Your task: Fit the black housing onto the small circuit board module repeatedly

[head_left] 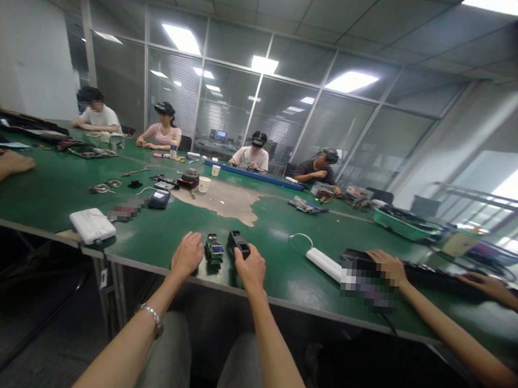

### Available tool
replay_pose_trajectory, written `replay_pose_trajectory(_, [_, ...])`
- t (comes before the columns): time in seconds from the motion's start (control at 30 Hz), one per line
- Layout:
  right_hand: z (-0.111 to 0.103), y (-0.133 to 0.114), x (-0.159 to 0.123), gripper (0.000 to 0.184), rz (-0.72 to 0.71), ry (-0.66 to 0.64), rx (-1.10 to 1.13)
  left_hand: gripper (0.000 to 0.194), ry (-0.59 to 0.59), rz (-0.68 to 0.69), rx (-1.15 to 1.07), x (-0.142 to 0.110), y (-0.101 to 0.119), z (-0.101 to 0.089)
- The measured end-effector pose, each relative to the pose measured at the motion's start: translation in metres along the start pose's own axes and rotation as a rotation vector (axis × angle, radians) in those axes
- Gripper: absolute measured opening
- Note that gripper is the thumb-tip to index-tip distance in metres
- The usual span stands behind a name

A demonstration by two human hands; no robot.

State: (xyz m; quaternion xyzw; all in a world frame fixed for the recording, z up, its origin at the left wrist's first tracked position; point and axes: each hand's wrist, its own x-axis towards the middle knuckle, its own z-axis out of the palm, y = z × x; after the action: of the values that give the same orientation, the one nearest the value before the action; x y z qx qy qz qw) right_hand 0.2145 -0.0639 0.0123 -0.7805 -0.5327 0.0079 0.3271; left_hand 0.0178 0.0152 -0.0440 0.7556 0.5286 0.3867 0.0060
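Observation:
My right hand (pixel 250 267) grips the near end of a black plastic casing (pixel 238 241), thumb along its near side. The casing rests on or just above the green tabletop near the front edge. To its left stands a green circuit board (pixel 214 250) with a small screen and metal connectors, touched by neither hand. Just left of the board, my left hand (pixel 188 253) is closed, its fingers curled down toward the table. Whatever lies under those fingers is hidden from me.
A white power bank (pixel 92 225) lies at the left edge. On the right are a white bar (pixel 325 265) with a cable and a neighbour's hand (pixel 387 267). Paper cups (pixel 204 184) and electronic parts stand farther back. Several people sit across the table (pixel 278 237).

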Motion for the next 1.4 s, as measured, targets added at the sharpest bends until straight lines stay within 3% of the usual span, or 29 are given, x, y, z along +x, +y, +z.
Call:
replay_pose_trajectory(0.23, [0.01,0.005,-0.009,0.054,-0.007,0.015,-0.042,0.033,-0.017,0.006,0.006,0.001,0.001,-0.001])
replay_pose_trajectory(0.37, [0.015,0.01,-0.018,0.07,-0.069,0.103,-0.02,0.033,-0.016,0.001,0.006,0.0,0.002,-0.002])
replay_pose_trajectory(0.53, [0.018,0.015,-0.022,0.073,-0.121,0.158,0.02,0.035,-0.008,-0.018,-0.001,0.0,0.003,-0.002])
replay_pose_trajectory(0.8, [0.006,0.0,-0.011,0.05,-0.039,0.078,0.063,0.033,-0.009,-0.014,-0.01,-0.001,0.001,0.0])
replay_pose_trajectory(1.1, [-0.009,-0.048,-0.014,0.043,-0.151,0.09,0.238,0.033,-0.009,-0.024,0.005,-0.001,0.001,0.001])
replay_pose_trajectory(1.4, [-0.006,-0.074,-0.035,0.035,-0.178,0.033,-0.014,0.034,0.006,-0.038,0.005,-0.001,0.0,0.0])
